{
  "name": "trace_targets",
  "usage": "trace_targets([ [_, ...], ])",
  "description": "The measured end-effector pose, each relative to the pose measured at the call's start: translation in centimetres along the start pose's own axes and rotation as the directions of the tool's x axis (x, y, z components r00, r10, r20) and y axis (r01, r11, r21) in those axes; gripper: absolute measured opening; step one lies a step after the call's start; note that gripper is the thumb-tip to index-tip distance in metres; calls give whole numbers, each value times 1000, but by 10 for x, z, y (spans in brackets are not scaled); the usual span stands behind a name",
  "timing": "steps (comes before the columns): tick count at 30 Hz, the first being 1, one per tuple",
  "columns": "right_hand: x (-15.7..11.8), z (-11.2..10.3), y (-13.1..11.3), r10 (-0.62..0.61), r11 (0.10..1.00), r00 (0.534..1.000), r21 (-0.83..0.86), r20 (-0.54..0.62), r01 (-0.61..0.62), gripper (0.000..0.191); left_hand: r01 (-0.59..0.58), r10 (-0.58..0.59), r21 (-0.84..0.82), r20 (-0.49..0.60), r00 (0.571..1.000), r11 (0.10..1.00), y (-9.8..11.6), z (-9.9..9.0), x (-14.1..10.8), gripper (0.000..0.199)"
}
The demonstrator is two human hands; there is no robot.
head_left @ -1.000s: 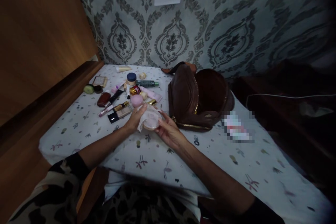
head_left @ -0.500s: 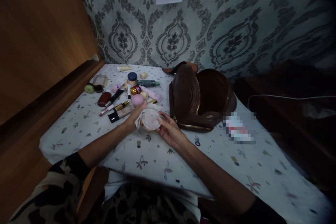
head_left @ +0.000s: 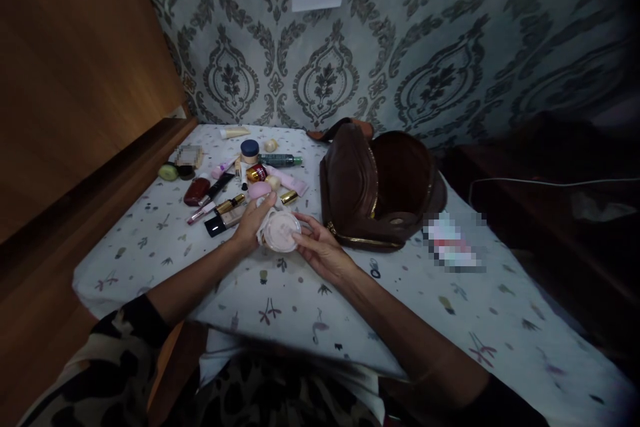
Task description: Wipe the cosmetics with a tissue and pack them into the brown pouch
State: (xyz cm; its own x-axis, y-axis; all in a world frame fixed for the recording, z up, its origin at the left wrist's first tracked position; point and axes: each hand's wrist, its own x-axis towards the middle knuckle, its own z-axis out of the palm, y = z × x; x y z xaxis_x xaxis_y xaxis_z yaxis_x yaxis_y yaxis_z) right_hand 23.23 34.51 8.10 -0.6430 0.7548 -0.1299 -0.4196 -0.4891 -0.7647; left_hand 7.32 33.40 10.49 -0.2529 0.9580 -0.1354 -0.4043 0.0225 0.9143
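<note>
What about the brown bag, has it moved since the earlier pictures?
No. The brown bag sits in the same place against the printed tablecloth, shifted neither left nor right.

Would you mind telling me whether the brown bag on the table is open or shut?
The brown bag is open: its zipper is parted and the dark interior shows. Whether anything lies deep inside, I cannot tell.

Glossy plastic-looking container (head_left: 281, 232), smooth leather-look bag (head_left: 346, 177) with shiny metallic zip (head_left: 364, 241), satiny wood panel (head_left: 80, 80)
</note>
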Motion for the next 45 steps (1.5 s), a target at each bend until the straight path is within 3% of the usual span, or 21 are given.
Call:
trace_targets([
  [4,-2,2,-2,-4,1000,1000,-18,16,4,52,-87,85,66,30,996,994,1,-2,-1,55],
  [10,-5,7,-1,-18,1000,999,-15,46,19,58,-198,208,139,-60,976,970,4,-5,-2,56],
  [16,-5,8,1,-7,1000,999,-26,48,8,45,-287,278,208,73,958,935,4,-7,5,45],
  [20,-2,5,1,-10,999,1000,42,-17,11,45,-385,338,348,191,922,854,1,-7,-2,44],
  [23,1,2,0,-30,990,996,133,-82,41,45,-515,378,460,360,853,724,-3,-6,-10,49],
  [26,2,0,-1,-46,979,993,192,-113,67,44,-718,467,501,546,696,483,-10,-6,-12,68],
  [28,1,1,-2,-57,980,994,186,-92,74,44,-792,504,502,612,609,347,-14,-7,-10,74],
  [30,0,2,-2,-54,987,997,147,-47,60,44,-811,512,505,633,581,295,-15,-9,-6,70],
  [34,-2,2,-2,-10,996,1000,90,-28,12,44,-796,518,504,607,602,335,-10,-14,-3,62],
  [39,-2,2,-2,-26,1000,999,-6,-45,26,39,-704,497,496,499,710,508,2,-12,-10,44],
  [42,-3,3,-1,-16,999,1000,-48,-15,15,45,-638,496,498,402,770,588,5,-9,-13,38],
  [45,-4,4,0,11,996,1000,-87,7,-10,55,-601,510,503,322,797,621,5,-8,-13,35],
])
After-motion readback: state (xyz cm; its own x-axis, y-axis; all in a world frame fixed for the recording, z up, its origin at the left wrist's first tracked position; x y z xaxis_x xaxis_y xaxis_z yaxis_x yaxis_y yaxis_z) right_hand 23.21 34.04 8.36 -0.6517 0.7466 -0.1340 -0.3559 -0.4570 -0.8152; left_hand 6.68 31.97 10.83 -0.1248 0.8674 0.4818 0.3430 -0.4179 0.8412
